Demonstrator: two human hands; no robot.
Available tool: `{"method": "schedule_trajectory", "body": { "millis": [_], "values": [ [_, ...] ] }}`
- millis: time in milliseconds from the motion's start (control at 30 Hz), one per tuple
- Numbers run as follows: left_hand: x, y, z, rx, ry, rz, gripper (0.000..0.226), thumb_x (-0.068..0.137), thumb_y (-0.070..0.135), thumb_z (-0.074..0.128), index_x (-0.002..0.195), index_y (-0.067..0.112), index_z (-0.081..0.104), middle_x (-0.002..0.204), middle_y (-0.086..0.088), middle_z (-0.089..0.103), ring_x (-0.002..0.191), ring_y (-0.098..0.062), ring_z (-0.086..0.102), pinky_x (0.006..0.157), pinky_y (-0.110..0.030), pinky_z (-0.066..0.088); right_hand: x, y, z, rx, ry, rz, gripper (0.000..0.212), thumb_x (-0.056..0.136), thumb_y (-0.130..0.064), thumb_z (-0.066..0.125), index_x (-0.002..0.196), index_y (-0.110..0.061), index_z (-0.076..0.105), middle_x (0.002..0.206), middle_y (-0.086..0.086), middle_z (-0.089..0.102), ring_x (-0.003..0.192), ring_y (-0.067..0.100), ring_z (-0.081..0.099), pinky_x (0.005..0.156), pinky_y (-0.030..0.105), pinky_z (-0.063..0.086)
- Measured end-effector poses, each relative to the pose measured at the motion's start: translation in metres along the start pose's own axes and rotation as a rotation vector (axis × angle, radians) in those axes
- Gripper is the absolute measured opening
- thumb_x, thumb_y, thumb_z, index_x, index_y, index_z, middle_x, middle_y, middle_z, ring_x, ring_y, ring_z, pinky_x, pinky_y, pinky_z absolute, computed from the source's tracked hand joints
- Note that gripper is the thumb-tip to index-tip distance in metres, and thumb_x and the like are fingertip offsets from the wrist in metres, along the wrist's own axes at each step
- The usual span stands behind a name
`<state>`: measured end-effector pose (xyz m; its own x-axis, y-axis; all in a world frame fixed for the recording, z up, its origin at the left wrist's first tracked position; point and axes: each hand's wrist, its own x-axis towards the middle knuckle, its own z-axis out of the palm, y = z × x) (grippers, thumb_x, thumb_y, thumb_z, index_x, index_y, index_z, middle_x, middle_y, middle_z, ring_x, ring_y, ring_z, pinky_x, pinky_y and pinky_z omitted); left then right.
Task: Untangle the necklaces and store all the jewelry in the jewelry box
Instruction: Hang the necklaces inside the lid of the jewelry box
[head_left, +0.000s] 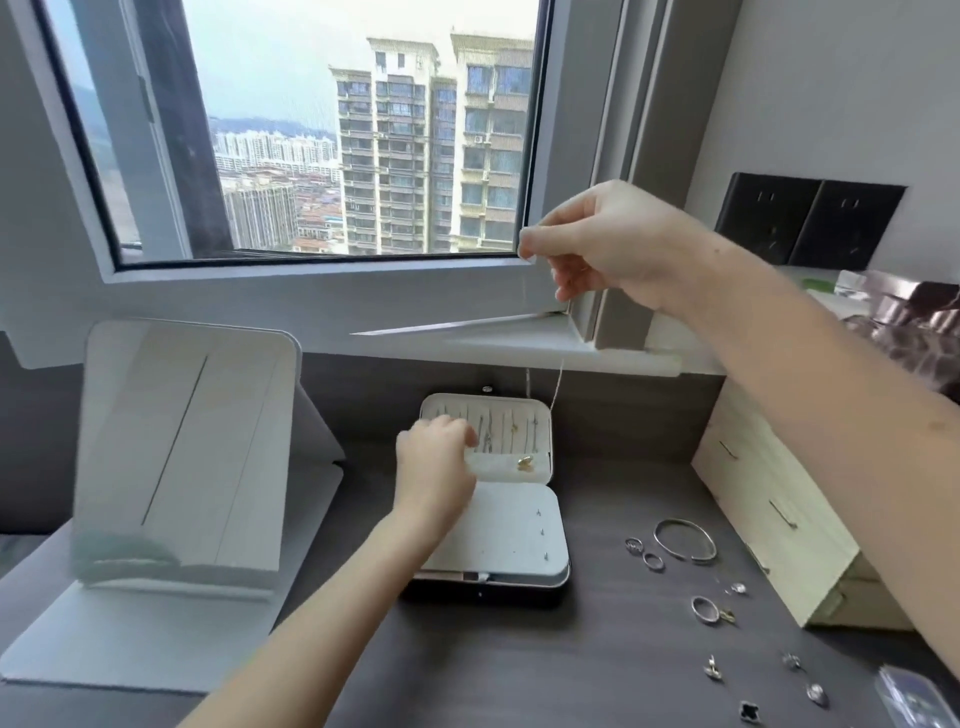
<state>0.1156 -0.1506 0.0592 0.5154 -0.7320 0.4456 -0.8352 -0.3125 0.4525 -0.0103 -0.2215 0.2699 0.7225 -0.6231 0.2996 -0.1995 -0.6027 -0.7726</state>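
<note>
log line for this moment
right hand: pinches necklace chain raised | left hand: at open jewelry box lid | rings, bangle: on desk

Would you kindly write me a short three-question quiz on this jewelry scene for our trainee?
1. True or false: the box is shut.
2. The right hand pinches: A a pen, B a chain, C a coin.
3. Fill in: the bangle lies on the desk to the ___ of the box.
Key: 1 false; 2 B; 3 right.
</note>
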Motion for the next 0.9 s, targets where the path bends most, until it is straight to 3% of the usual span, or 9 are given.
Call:
{"method": "schedule_trajectory", "body": {
  "millis": [67, 167, 300, 367, 500, 600, 767, 900],
  "values": [
    [0.008, 0.0, 0.017, 0.164, -0.058, 0.071, 0.035, 0.081, 0.005, 0.048, 0.109, 0.02, 0.061, 0.113, 0.005, 0.06, 0.106, -0.02, 0.048, 0.083, -0.031, 0.026, 0.008, 0.009, -0.001, -0.026, 0.0, 0.01, 0.018, 0.086, -0.02, 0.066, 0.084, -0.003, 0.07, 0.057, 0.0, 0.052, 0.054, 0.012, 0.051, 0.057, 0.025, 0.054],
    [0.015, 0.001, 0.038, 0.174, -0.097, 0.109, 0.038, 0.079, 0.006, 0.04, 0.109, 0.02, 0.06, 0.112, 0.004, 0.057, 0.106, -0.023, 0.045, 0.087, -0.032, 0.021, 0.018, 0.021, 0.0, -0.049, 0.004, 0.016, 0.017, 0.086, -0.022, 0.066, 0.081, -0.006, 0.07, 0.058, 0.0, 0.052, 0.055, 0.012, 0.051, 0.056, 0.024, 0.053],
    [0.021, 0.006, 0.054, 0.197, 0.022, 0.233, 0.034, 0.049, 0.006, 0.04, 0.07, 0.015, 0.066, 0.072, -0.002, 0.06, 0.069, -0.03, 0.054, 0.065, -0.035, 0.018, 0.032, 0.031, -0.002, -0.069, 0.028, 0.013, 0.017, 0.086, -0.021, 0.067, 0.085, -0.005, 0.07, 0.059, -0.001, 0.053, 0.054, 0.011, 0.051, 0.056, 0.023, 0.054],
    [0.023, 0.009, 0.059, 0.228, 0.057, 0.26, 0.027, 0.043, 0.007, 0.043, 0.06, 0.017, 0.062, 0.064, 0.0, 0.057, 0.06, -0.027, 0.052, 0.06, -0.036, 0.014, 0.037, 0.034, -0.002, -0.075, 0.043, 0.008, 0.016, 0.086, -0.021, 0.067, 0.085, -0.005, 0.07, 0.059, -0.001, 0.053, 0.054, 0.01, 0.051, 0.056, 0.023, 0.053],
    [0.024, 0.014, 0.068, 0.219, 0.079, 0.253, 0.015, 0.048, 0.011, 0.049, 0.058, 0.017, 0.059, 0.061, 0.001, 0.056, 0.059, -0.026, 0.051, 0.063, -0.032, 0.02, 0.046, 0.044, 0.002, -0.118, 0.064, 0.002, 0.017, 0.087, -0.021, 0.066, 0.086, -0.004, 0.07, 0.061, 0.0, 0.053, 0.053, 0.01, 0.051, 0.057, 0.024, 0.054],
    [0.023, 0.016, 0.071, 0.255, 0.111, 0.255, 0.003, 0.051, 0.016, 0.054, 0.053, 0.017, 0.053, 0.055, 0.001, 0.054, 0.055, -0.025, 0.049, 0.06, -0.034, 0.015, 0.051, 0.051, 0.003, -0.116, 0.063, 0.006, 0.018, 0.087, -0.02, 0.065, 0.087, -0.003, 0.069, 0.061, 0.001, 0.052, 0.053, 0.011, 0.05, 0.058, 0.024, 0.054],
    [0.022, 0.019, 0.073, 0.258, 0.135, 0.174, 0.005, 0.052, 0.022, 0.054, 0.05, 0.017, 0.052, 0.052, -0.001, 0.054, 0.055, -0.026, 0.049, 0.06, -0.036, 0.015, 0.056, 0.061, 0.002, -0.102, 0.067, 0.01, 0.02, 0.087, -0.02, 0.065, 0.089, 0.0, 0.069, 0.06, 0.001, 0.051, 0.052, 0.01, 0.049, 0.056, 0.024, 0.053],
    [0.019, 0.021, 0.068, 0.226, 0.17, 0.168, 0.002, 0.046, 0.018, 0.05, 0.046, 0.017, 0.048, 0.047, 0.0, 0.049, 0.053, -0.025, 0.044, 0.06, -0.037, 0.005, 0.058, 0.064, 0.001, -0.101, 0.076, 0.012, 0.02, 0.087, -0.02, 0.065, 0.09, -0.001, 0.069, 0.06, 0.0, 0.051, 0.052, 0.01, 0.05, 0.056, 0.023, 0.053]
  ]
}}
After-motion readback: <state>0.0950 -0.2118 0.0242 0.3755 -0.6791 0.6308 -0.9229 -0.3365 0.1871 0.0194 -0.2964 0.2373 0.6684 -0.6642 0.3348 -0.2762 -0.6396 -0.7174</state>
